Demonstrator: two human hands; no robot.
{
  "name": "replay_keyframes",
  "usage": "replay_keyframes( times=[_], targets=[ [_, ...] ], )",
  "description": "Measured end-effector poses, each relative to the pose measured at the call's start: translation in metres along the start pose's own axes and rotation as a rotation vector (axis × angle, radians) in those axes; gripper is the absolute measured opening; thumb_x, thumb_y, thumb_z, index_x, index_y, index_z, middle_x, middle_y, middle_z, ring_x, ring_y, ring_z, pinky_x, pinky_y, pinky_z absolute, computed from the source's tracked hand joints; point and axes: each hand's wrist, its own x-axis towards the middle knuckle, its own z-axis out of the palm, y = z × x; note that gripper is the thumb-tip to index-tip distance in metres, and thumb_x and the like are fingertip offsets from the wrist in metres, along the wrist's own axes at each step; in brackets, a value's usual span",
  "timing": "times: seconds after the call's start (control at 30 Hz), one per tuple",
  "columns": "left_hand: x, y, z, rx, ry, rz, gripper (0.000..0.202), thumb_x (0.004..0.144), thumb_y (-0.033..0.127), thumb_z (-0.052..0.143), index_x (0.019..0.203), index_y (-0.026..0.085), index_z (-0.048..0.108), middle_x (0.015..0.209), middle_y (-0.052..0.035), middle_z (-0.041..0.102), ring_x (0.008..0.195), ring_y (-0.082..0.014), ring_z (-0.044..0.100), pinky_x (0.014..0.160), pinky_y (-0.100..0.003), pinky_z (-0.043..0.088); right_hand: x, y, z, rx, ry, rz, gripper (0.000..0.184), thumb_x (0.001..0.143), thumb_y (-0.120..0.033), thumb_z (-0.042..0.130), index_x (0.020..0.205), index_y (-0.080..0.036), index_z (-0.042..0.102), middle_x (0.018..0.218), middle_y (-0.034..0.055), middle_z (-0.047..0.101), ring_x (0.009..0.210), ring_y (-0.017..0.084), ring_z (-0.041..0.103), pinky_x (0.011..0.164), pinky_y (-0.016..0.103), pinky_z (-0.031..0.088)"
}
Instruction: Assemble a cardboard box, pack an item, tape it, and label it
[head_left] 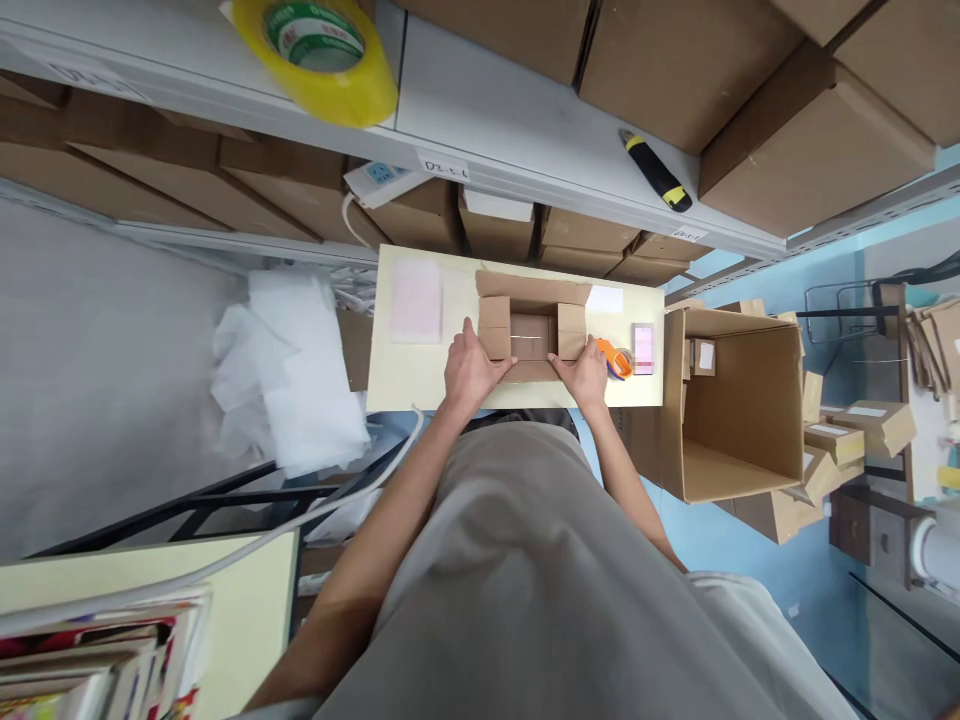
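A small cardboard box (493, 328) stands on the pale yellow table (405, 382) with its top flaps spread, and its inside shows bare cardboard. My left hand (471, 370) grips the near left corner, thumb along the near edge. At the near right corner my right hand (585, 376) holds the box the same way. Just right of that hand lies an orange tape dispenser (615, 358), partly hidden by the fingers. Beyond it is a phone (643, 348) with a lit screen. A white paper (604, 299) lies behind the box's right side, and a pale sheet (417, 300) lies to the left.
A large open carton (739, 400) with small boxes inside stands right of the table. The shelf (495, 100) above holds a yellow tape roll (322, 60), a utility knife (655, 170) and cartons. White packing sheets (296, 370) hang at left; a cable (337, 500) crosses nearby.
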Motion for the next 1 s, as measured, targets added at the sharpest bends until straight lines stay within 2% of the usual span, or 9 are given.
replay_keyframes(
  times=[0.07,0.17,0.27,0.37,0.5,0.63,0.8,0.87,1.0],
  targets=[
    [0.002,-0.002,0.003,-0.033,0.004,-0.013,0.116,0.077,0.039,0.097,0.175,0.009,0.041,0.156,-0.0304,0.067,0.150,-0.0517,0.064,0.127,-0.061,0.053,-0.001,-0.007,0.001,-0.070,0.013,-0.017,0.092,0.094,-0.047,0.086,0.162,0.005,0.051,0.153,0.0407,0.069,0.149,0.051,0.063,0.129,0.063,0.047],
    [0.006,-0.017,0.000,-0.235,-0.021,-0.066,0.084,0.087,0.030,0.081,0.165,0.015,0.051,0.152,-0.0242,0.072,0.139,-0.0396,0.074,0.121,-0.053,0.059,-0.006,-0.007,-0.003,-0.053,0.025,-0.004,0.074,0.100,-0.041,0.075,0.157,0.002,0.055,0.144,0.0369,0.075,0.138,0.047,0.071,0.121,0.059,0.054],
    [0.012,-0.037,-0.007,-0.463,0.034,-0.156,0.049,0.088,0.021,0.069,0.136,0.022,0.061,0.130,-0.0141,0.080,0.120,-0.0275,0.081,0.111,-0.042,0.064,-0.011,0.001,-0.013,0.036,0.066,0.075,0.055,0.104,-0.042,0.064,0.145,-0.005,0.065,0.127,0.0278,0.083,0.115,0.041,0.080,0.106,0.052,0.061],
    [0.017,-0.050,-0.012,-0.501,0.149,-0.222,0.029,0.086,0.023,0.071,0.113,0.024,0.061,0.114,-0.0084,0.080,0.109,-0.0256,0.081,0.106,-0.040,0.065,-0.012,0.011,-0.025,0.107,0.135,0.121,0.036,0.106,-0.042,0.053,0.119,-0.015,0.073,0.113,0.0201,0.086,0.102,0.035,0.081,0.097,0.047,0.061],
    [0.022,-0.053,-0.012,-0.465,0.204,-0.274,0.022,0.083,0.025,0.073,0.102,0.025,0.062,0.102,-0.0047,0.077,0.105,-0.0264,0.080,0.110,-0.044,0.064,-0.006,0.021,-0.042,0.094,0.206,0.182,0.027,0.102,-0.042,0.053,0.094,-0.022,0.070,0.098,0.0155,0.084,0.088,0.031,0.076,0.089,0.042,0.058],
    [0.023,-0.051,-0.013,-0.514,0.195,-0.226,0.019,0.081,0.027,0.075,0.097,0.023,0.066,0.106,-0.0061,0.079,0.106,-0.0262,0.080,0.107,-0.042,0.066,-0.002,0.033,-0.054,0.105,0.224,0.200,0.026,0.100,-0.044,0.054,0.089,-0.024,0.066,0.089,0.0122,0.082,0.081,0.028,0.072,0.084,0.038,0.055],
    [0.020,-0.053,-0.011,-0.501,0.145,-0.246,0.019,0.079,0.026,0.076,0.096,0.022,0.069,0.104,-0.0068,0.080,0.105,-0.0274,0.081,0.108,-0.045,0.067,-0.002,0.045,-0.060,0.069,0.148,0.270,0.030,0.100,-0.047,0.055,0.079,-0.026,0.063,0.084,0.0116,0.082,0.079,0.030,0.073,0.084,0.039,0.057],
    [0.022,-0.056,-0.011,-0.525,0.157,-0.237,0.022,0.084,0.027,0.075,0.104,0.022,0.070,0.109,-0.0079,0.082,0.110,-0.0273,0.081,0.110,-0.045,0.066,-0.004,0.047,-0.063,0.087,0.135,0.282,0.032,0.100,-0.051,0.058,0.082,-0.025,0.067,0.090,0.0133,0.085,0.086,0.031,0.077,0.089,0.041,0.058],
    [0.047,-0.065,-0.018,-0.476,0.270,-0.265,0.032,0.096,0.031,0.068,0.126,0.020,0.069,0.134,-0.0160,0.078,0.128,-0.0297,0.077,0.119,-0.048,0.062,-0.010,0.045,-0.072,0.191,0.205,0.222,0.047,0.100,-0.063,0.061,0.108,-0.020,0.079,0.111,0.0177,0.089,0.104,0.033,0.083,0.097,0.042,0.061]
  ],
)
